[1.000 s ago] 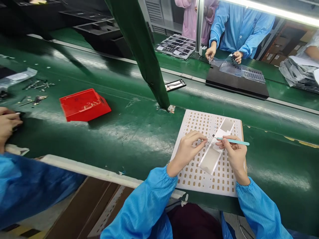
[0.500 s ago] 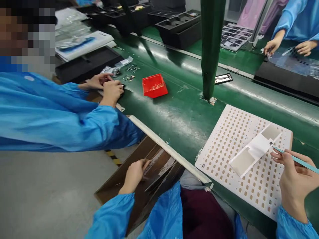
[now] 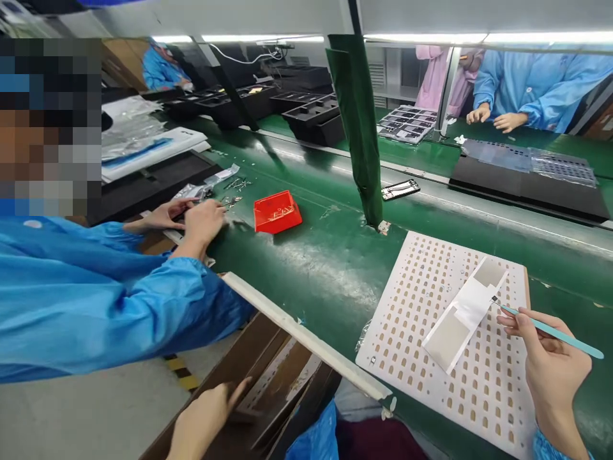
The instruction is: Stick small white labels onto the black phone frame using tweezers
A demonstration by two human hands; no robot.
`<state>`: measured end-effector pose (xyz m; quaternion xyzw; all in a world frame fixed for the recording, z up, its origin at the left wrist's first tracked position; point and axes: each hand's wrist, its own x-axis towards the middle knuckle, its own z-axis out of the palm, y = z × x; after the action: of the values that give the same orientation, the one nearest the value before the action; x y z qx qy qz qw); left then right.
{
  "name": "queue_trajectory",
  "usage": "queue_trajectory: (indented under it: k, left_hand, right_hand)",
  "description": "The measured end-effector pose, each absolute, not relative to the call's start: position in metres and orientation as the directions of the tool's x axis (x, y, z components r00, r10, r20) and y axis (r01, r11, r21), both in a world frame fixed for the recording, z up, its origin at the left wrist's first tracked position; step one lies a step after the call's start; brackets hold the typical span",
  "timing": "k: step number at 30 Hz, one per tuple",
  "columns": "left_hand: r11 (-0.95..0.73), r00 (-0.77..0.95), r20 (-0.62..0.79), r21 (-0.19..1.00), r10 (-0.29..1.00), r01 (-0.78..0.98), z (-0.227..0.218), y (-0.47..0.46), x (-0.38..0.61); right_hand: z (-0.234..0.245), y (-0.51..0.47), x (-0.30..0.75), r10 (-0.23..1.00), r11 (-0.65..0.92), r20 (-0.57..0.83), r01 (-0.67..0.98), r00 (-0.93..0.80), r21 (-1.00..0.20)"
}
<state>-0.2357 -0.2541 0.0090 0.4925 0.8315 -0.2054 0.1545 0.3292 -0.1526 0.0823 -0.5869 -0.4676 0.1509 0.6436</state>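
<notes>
My right hand (image 3: 550,364) is shut on slim teal tweezers (image 3: 550,331), their tip just over a white film strip with tan patches (image 3: 472,305). That strip lies across a white perforated board (image 3: 407,306) with rows of small gold-coloured cells. My left hand (image 3: 205,418) is low at the bottom edge, fingers apart, holding nothing visible. It is nearest a brown cardboard box (image 3: 249,377) with dark sheets standing inside it. The wrist and part of the hand are cut off by the frame.
A green conveyor belt (image 3: 325,268) runs beneath the board. A co-worker's hands (image 3: 204,220) work at the left beside small metal parts and a red tray (image 3: 278,212). A green fabric strip (image 3: 359,121) hangs above the belt. Black foam trays (image 3: 311,115) stand at the back.
The view has swung left. My left hand has come off the board, reached the box and opened. The right hand still has the tweezers. The co-worker opposite no longer holds the plastic sheet.
</notes>
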Motion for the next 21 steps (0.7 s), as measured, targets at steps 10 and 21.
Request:
queue_trajectory:
  k: [10, 21]
  left_hand:
    - [0.106, -0.086, -0.071, 0.362, 0.994, 0.926, 0.115, -0.163, -0.133]
    - [-0.349, 0.363, 0.048, 0.416, 0.930, 0.840, 0.103, 0.165, 0.094]
  right_hand:
    - [0.083, -0.154, 0.330, 0.742, 0.252, 0.411, 0.348, 0.530, -0.903]
    - [0.081, -0.157, 0.336, 0.741, 0.180, 0.329, 0.299, 0.585, -0.937]
